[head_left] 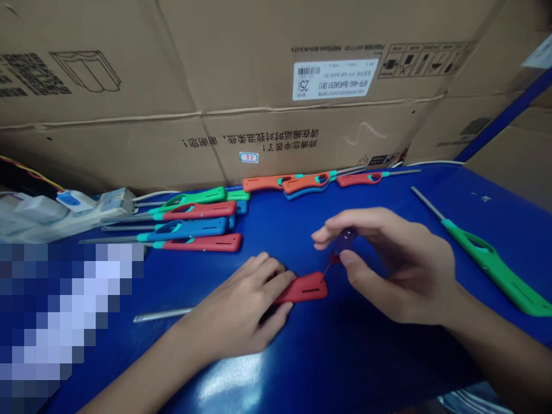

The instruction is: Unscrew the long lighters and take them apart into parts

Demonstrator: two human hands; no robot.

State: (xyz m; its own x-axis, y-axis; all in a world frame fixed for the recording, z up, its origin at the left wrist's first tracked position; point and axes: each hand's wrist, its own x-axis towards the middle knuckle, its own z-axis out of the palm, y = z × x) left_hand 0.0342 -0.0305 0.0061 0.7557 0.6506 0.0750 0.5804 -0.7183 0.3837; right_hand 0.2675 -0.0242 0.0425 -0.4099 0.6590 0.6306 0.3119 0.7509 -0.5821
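Your left hand (pixel 241 310) lies nearest, fingers (pixel 269 273) curled down flat on the red lighter (pixel 304 287), pinning its handle to the blue bench (pixel 302 368); its metal nozzle (pixel 161 315) sticks out left past your wrist. Right hand (pixel 388 264) hovers just above the handle's end, thumb and fingertips pinched shut on a small dark tool (pixel 345 238) with a thin red tip touching the lighter's upper corner. Keep the left palm pressing so the body can't slide, hold the tool steady and square to the corner, push gently. Further out, a stack of lighters (pixel 198 224) to the left, more lighters (pixel 310 183) by the cardboard box (pixel 259 69), one green lighter (pixel 495 264) to the right
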